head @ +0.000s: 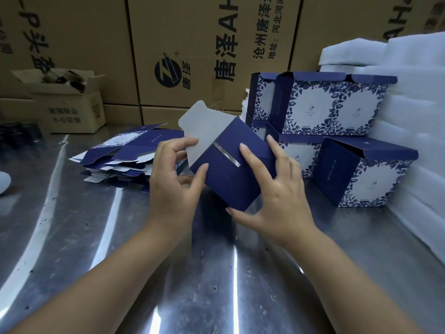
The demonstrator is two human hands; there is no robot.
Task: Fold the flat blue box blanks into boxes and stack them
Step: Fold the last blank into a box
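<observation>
A partly folded blue box point(231, 165) is held tilted above the steel table point(72, 237), its blue bottom flaps facing me and a white flap point(204, 124) sticking up at its upper left. My left hand point(173, 182) grips its left side, with fingers on the white flap and on the blue panel. My right hand point(272, 186) holds the right side, index finger pressing the bottom flap, thumb under the lower corner. A pile of flat blue blanks point(125, 153) lies behind my left hand. Several folded boxes point(325, 112) stand stacked to the right.
A folded box point(361, 174) stands at the front of the stack on the right. White foam sheets point(414, 92) are piled at the far right. Big brown cartons point(192, 44) form the back wall, and a small open carton point(65, 100) sits at the back left.
</observation>
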